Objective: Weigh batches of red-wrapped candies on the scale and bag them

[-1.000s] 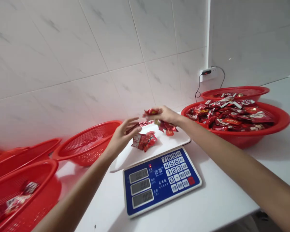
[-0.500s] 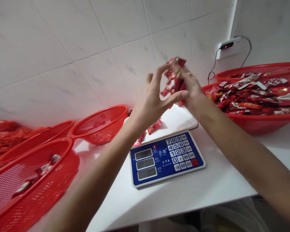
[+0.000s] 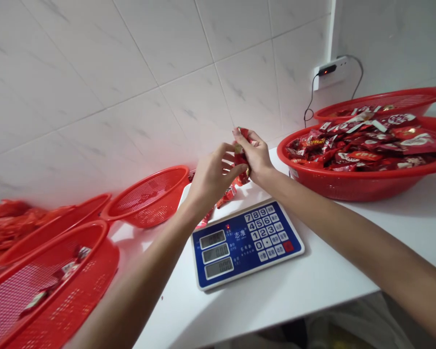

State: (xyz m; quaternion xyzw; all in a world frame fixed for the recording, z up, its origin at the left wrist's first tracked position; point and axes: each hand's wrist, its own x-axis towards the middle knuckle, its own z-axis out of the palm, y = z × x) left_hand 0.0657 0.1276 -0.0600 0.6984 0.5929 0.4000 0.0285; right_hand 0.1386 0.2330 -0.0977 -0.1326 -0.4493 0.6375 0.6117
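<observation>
Above the pan of a blue and white electronic scale [image 3: 252,242], several red-wrapped candies [image 3: 241,157] are bunched between my two hands. My right hand [image 3: 256,157] grips them from the right, its thumb on top. From the other side my left hand [image 3: 216,172] curves round the same candies, fingers bent and thumb against the lower part of the bunch; its fingertips are partly hidden. Under my hands, more candies in red wrappers [image 3: 227,195] lie on the white weighing pan [image 3: 223,212].
At right, a red basket [image 3: 352,186] is heaped with red-wrapped candies, with another red basket [image 3: 385,103] behind it. On the left stand several red mesh baskets [image 3: 94,271], the nearest holding a few candies. A power strip with a cable [image 3: 330,72] hangs on the tiled wall.
Both hands have come down and slightly left with the candies, closer to the scale pan. My right hand now shows its thumb over the bunch. The view has shifted slightly.
</observation>
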